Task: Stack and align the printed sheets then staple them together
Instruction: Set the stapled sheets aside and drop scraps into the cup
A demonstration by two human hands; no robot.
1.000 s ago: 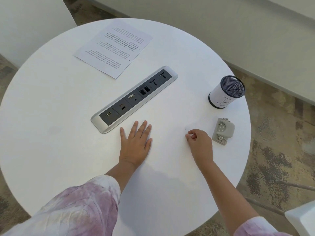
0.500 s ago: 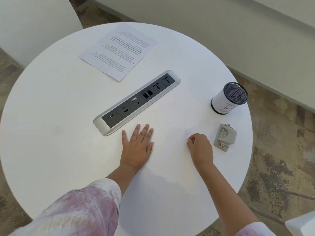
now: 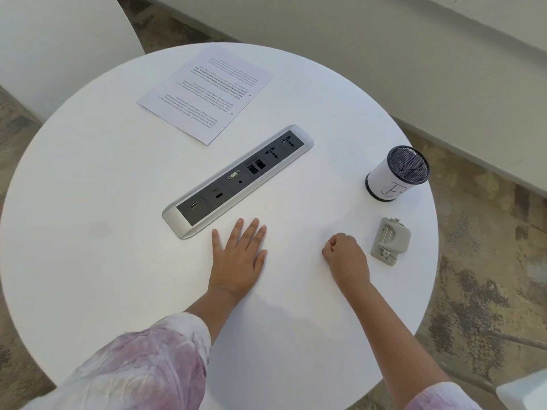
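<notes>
Printed sheets [image 3: 207,91] lying flat at far side of round white table [image 3: 88,179], beyond the power strip [image 3: 238,180], text upside down to the wearer; appears as one neat pile, number of sheets not discernible. Stapler [image 3: 390,245] lying on near right of table, just beside right hand [image 3: 344,257], apart from it. Mesh pen cup [image 3: 398,173] standing farther back on right edge. Judged status: stacking step not yet begun, neither hand on paper. Recommended method: reach over the power strip with flat fingers, draw the sheets to the near open area, gather, tap two adjacent edges on the tabletop until corners match, then hold the pile pinned with one palm while the other hand brings the stapler to one corner. Risk noted: dragging paper across the raised strip may catch and skew or crease a leaf; lifting over it preferable. Left hand [image 3: 239,255] resting palm down on tabletop near the strip's near end, fingers straight and slightly spread, holding nothing. Right hand resting on table with fingers curled into a loose fist, knuckles up; nothing visible in grasp, though inner side of fist hidden. Both forearms extended forward from bottom of view, left in pale mottled sleeve [image 3: 142,368].
</notes>
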